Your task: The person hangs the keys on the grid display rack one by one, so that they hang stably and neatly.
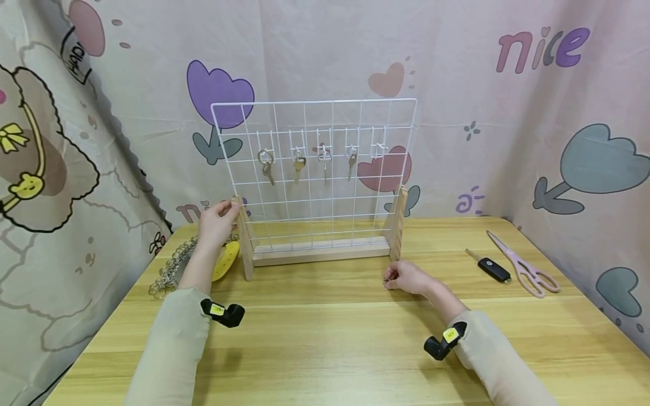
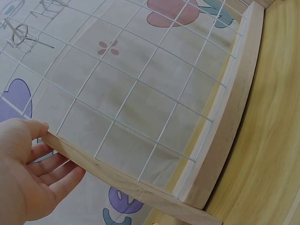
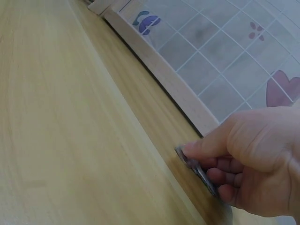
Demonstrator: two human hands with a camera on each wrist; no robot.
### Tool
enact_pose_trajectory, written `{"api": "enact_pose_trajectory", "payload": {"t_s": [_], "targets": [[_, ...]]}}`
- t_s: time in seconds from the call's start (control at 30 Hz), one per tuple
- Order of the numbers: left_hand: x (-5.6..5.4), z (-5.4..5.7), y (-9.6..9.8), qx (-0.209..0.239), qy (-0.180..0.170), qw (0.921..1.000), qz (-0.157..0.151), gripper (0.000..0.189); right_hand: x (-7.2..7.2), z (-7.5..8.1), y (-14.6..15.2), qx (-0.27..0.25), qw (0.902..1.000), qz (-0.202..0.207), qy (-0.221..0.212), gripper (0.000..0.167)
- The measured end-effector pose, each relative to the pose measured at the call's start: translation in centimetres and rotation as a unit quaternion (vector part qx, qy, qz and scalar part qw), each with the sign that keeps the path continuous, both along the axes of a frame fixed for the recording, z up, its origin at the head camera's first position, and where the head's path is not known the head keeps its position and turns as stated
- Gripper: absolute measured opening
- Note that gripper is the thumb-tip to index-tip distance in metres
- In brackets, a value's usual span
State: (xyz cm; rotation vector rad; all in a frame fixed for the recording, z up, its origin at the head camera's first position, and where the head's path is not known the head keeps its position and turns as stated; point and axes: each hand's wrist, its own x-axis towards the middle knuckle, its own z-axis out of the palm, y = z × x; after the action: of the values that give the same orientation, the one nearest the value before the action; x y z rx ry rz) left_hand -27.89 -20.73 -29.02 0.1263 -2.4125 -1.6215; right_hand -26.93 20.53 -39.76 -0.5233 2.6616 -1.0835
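A white wire grid rack (image 1: 319, 197) stands upright on a wooden base, and several keys (image 1: 299, 163) hang by rings from its white hooks. My left hand (image 1: 215, 223) grips the top of the rack's left wooden upright (image 2: 136, 187), thumb in front and fingers behind. Low beside the foot of the right upright (image 1: 398, 225), my right hand (image 1: 408, 277) pinches a small metal key (image 3: 199, 172) just above the table. Fingers cover part of that key. At the right end of the hook row is another white hook (image 1: 378, 149).
A black car key (image 1: 493, 269) and pink-handled scissors (image 1: 530, 273) lie on the table's right side. Behind my left forearm are a silver chain (image 1: 175, 268) and a yellow object (image 1: 226, 260), partly hidden. A printed curtain (image 1: 320, 51) hangs behind the table.
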Motion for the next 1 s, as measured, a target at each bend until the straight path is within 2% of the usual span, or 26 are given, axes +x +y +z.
{"api": "enact_pose_trajectory", "payload": {"t_s": [0.13,0.27,0.43,0.53,0.77,1.0], "targets": [[0.0,0.0,0.0,-0.002,0.001,1.0,0.0,0.059,0.0,0.0,-0.1,-0.008,0.9999,-0.008,-0.004,0.008],[0.1,0.1,0.0,-0.003,0.002,1.0,-0.003,0.059,0.0,-0.2,-0.1,-0.01,0.9999,-0.003,0.01,0.007],[0.2,0.1,-0.1,-0.002,0.0,1.0,-0.005,0.059,-0.1,-0.1,0.1,-0.012,0.9987,0.007,0.048,0.009],[0.2,0.1,-0.1,-0.002,-0.002,1.0,-0.006,0.059,-0.2,0.4,0.4,-0.021,0.9974,0.003,0.069,0.008],[0.2,0.0,-0.1,-0.003,0.001,1.0,-0.005,0.06,-0.4,3.0,1.0,-0.057,0.9957,-0.006,0.073,0.005],[0.2,0.0,-0.1,-0.008,0.004,0.9999,-0.008,0.059,-0.9,7.2,1.5,-0.054,0.9918,-0.027,0.112,0.004]]}}
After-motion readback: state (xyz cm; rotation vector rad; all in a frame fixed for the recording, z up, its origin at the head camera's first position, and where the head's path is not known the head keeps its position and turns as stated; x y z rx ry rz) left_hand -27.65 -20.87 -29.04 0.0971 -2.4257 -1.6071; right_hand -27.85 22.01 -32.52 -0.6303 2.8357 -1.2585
